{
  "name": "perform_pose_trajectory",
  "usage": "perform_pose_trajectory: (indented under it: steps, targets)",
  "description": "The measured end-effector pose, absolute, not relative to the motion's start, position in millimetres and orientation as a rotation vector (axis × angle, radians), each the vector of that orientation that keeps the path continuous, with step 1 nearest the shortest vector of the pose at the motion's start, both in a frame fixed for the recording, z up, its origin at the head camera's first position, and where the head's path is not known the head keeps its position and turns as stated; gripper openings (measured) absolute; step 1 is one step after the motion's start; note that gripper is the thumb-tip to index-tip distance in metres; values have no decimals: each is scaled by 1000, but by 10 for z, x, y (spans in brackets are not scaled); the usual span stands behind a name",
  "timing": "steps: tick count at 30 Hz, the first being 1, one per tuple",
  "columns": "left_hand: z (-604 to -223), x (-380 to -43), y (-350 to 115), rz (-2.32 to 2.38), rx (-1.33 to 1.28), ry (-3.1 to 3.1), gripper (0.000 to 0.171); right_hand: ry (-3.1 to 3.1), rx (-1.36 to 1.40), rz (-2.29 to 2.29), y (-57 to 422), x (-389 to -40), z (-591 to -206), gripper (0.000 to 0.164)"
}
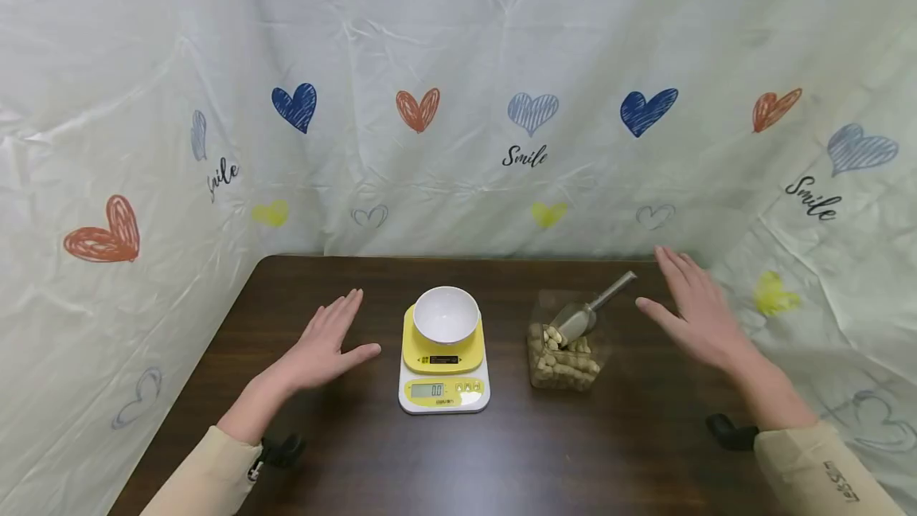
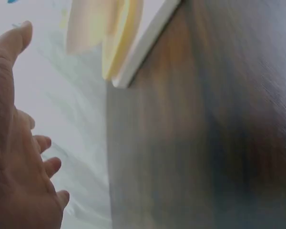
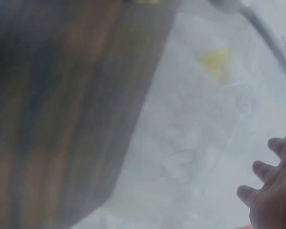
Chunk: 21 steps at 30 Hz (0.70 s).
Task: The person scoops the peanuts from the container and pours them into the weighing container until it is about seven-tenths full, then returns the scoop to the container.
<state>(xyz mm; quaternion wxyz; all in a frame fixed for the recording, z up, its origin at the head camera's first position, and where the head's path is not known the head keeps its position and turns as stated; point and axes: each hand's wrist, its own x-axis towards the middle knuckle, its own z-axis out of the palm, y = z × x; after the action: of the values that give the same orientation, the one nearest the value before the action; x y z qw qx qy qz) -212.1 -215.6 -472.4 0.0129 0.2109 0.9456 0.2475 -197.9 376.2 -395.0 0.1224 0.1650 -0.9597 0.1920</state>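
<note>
A white bowl [image 1: 446, 314] sits on a yellow and white kitchen scale [image 1: 444, 400], whose display reads 0.0. To its right stands a clear plastic container [image 1: 566, 373] of peanuts in the shell. A scoop [image 1: 576, 321] leans in it, its handle rising to the upper right. My left hand [image 1: 322, 349] is held left of the scale with straight fingers and the thumb spread, holding nothing. On the other side, my right hand [image 1: 702, 317] is spread to the right of the container, apart from the scoop handle and holding nothing.
Everything stands on a dark brown wooden table [image 1: 516, 452]. A white curtain [image 1: 458, 46] printed with hearts and "Smile" hangs behind the table and along both sides. Black wrist devices show at both cuffs.
</note>
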Motion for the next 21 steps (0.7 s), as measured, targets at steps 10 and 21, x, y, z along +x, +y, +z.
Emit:
perform_pose_trajectory:
  steps: [10, 21]
  targets:
    - [-4369, -2142, -1738, 918, 840, 2825, 110, -2869, 621, 503, 3484, -2104, -3643, 86]
    - [-4050, -2067, -791, 1051, 1050, 2540, 115, -2983, 730, 442, 3283, -2173, -3659, 59]
